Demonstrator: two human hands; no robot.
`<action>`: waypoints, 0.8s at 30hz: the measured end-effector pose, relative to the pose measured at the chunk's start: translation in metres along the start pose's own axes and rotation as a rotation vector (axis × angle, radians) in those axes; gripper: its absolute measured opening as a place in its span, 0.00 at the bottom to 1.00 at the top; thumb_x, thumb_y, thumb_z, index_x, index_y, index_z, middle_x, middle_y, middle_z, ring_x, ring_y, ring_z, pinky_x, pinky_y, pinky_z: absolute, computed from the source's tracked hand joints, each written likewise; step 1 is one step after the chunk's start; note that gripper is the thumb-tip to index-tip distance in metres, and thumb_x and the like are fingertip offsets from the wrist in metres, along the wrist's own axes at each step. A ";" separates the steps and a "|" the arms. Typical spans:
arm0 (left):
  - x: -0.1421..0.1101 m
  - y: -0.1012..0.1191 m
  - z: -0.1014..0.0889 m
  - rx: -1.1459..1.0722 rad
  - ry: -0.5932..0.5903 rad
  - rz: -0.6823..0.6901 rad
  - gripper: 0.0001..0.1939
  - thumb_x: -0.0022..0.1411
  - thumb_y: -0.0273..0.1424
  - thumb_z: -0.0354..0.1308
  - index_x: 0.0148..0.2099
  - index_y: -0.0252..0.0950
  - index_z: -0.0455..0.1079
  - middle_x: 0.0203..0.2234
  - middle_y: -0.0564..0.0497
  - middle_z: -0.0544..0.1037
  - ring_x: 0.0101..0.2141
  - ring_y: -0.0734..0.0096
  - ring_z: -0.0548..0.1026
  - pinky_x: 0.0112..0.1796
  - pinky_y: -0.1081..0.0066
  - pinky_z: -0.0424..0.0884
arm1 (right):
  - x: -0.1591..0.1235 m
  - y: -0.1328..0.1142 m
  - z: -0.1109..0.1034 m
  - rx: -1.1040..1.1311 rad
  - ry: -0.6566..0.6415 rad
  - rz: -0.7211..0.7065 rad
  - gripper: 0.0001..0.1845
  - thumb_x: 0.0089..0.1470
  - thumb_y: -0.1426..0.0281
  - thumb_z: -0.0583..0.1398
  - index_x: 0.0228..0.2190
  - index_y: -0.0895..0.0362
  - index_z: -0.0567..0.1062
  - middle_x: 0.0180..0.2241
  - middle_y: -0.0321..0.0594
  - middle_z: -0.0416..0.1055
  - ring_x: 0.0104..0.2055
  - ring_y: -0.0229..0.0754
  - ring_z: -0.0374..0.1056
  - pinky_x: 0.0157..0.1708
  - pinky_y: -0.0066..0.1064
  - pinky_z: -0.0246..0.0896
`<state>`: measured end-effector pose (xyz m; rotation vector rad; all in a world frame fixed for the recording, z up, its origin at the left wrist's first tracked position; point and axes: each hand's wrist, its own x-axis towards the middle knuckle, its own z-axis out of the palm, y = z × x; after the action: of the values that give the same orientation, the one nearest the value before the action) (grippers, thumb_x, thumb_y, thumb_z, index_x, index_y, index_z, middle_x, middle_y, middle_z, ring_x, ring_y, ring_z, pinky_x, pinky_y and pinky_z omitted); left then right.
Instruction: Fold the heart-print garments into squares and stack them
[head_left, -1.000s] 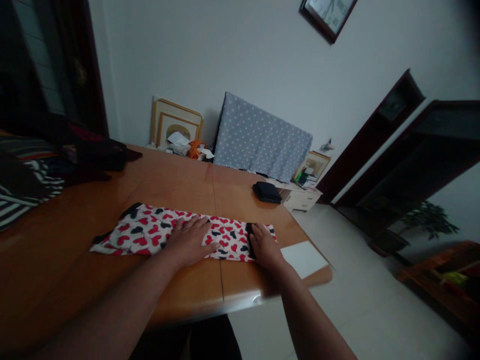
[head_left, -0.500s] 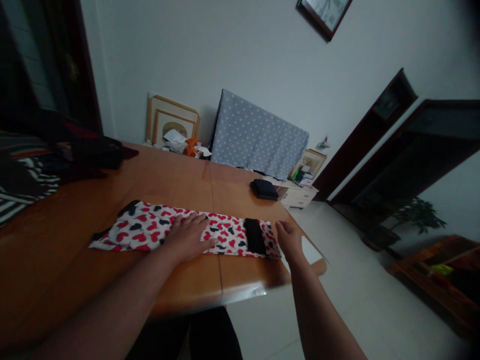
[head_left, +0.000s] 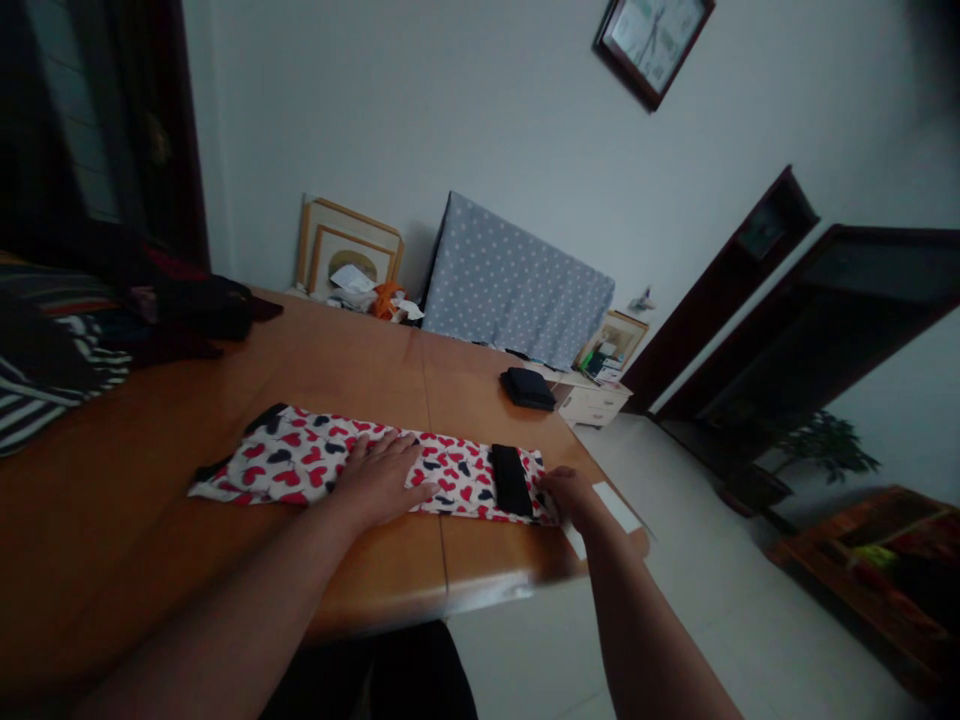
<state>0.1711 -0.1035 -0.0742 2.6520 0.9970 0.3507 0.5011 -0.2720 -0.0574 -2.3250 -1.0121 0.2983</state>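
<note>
A white garment [head_left: 461,475] with red and black hearts lies folded into a long flat strip on the wooden table. Black trim shows at its left end, and a black band [head_left: 511,480] crosses it close to the right end. My left hand [head_left: 382,482] rests flat on the middle of the strip, fingers spread. At the strip's right end my right hand [head_left: 568,490] has its fingers curled closed on the edge of the cloth. The fingertips there are partly hidden.
The wooden table [head_left: 360,365] carries a heap of dark and striped clothes [head_left: 67,340] at left and a folded black item [head_left: 527,388] toward the back right. A white sheet [head_left: 616,507] lies at the right edge. Behind stand picture frames [head_left: 352,240] and a dotted grey cover [head_left: 517,280].
My right hand has come down from just beside the garment's right end onto its edge. My left hand stays flat on the cloth. The camera view has shifted slightly.
</note>
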 end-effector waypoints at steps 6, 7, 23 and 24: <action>-0.002 0.003 -0.003 -0.024 -0.002 -0.005 0.42 0.62 0.61 0.46 0.69 0.42 0.61 0.71 0.45 0.53 0.70 0.46 0.45 0.65 0.41 0.34 | -0.001 -0.013 -0.006 0.107 0.004 0.081 0.14 0.50 0.60 0.61 0.31 0.59 0.76 0.24 0.40 0.75 0.22 0.39 0.68 0.20 0.26 0.58; -0.002 0.003 -0.004 -0.030 -0.005 -0.008 0.42 0.62 0.61 0.47 0.69 0.42 0.61 0.71 0.45 0.53 0.70 0.46 0.45 0.65 0.41 0.35 | -0.001 -0.017 -0.007 0.113 0.019 0.076 0.15 0.49 0.60 0.61 0.32 0.59 0.76 0.25 0.40 0.75 0.23 0.39 0.69 0.20 0.25 0.57; -0.004 0.004 -0.011 -0.136 0.050 -0.024 0.35 0.64 0.55 0.48 0.67 0.44 0.63 0.68 0.45 0.62 0.69 0.51 0.53 0.65 0.46 0.43 | -0.027 -0.144 0.000 -0.150 0.036 -0.258 0.09 0.49 0.64 0.60 0.27 0.57 0.75 0.21 0.36 0.70 0.23 0.37 0.65 0.22 0.26 0.48; -0.004 0.004 -0.011 -0.143 0.061 -0.022 0.34 0.64 0.55 0.49 0.66 0.44 0.63 0.68 0.45 0.62 0.68 0.51 0.54 0.65 0.46 0.43 | -0.029 -0.150 0.006 -0.167 0.043 -0.262 0.09 0.49 0.64 0.60 0.27 0.57 0.74 0.21 0.36 0.71 0.24 0.37 0.65 0.23 0.26 0.47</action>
<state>0.1666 -0.1071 -0.0635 2.5136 0.9804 0.4827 0.3888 -0.2091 0.0256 -2.2970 -1.3477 0.0614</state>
